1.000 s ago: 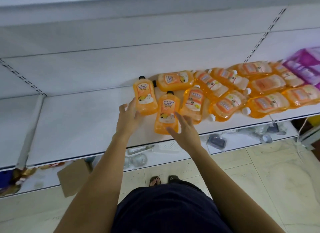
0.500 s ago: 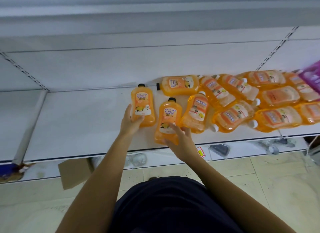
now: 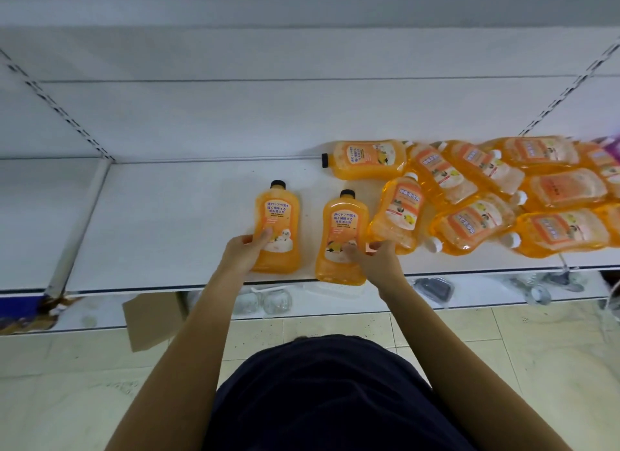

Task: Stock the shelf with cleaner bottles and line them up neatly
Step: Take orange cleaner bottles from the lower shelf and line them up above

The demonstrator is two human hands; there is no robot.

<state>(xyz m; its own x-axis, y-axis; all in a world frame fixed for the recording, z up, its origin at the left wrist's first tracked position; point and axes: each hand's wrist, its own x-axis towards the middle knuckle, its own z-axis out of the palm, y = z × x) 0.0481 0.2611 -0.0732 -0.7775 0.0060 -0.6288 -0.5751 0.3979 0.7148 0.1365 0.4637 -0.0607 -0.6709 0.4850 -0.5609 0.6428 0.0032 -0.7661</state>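
orange plastic black-capped bottle (image 3: 277, 227) gripped by left hand (image 3: 242, 254), now shifted left | right hand (image 3: 375, 264) holds second black-capped orange bottle (image 3: 342, 237) at white metal shelf (image 3: 167, 215) front | row forming; heap of orange bottles (image 3: 503, 195) unsorted

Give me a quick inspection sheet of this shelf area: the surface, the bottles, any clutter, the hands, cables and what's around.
Surface: white shelf, left part bare.
Job's things: two black-capped orange bottles, left bottle and right bottle, lie flat side by side near the front edge, caps pointing to the back; a jumbled pile of bottles lies to the right, overlapping at mixed angles.
Clutter: cardboard piece and clear plastic items on the lower shelf.
Hands: left hand grips the left bottle's lower edge; right hand rests on the right bottle's lower corner.
Cables: nothing seen.
Surroundings: pale tiled floor, empty back panel, purple package at far right.
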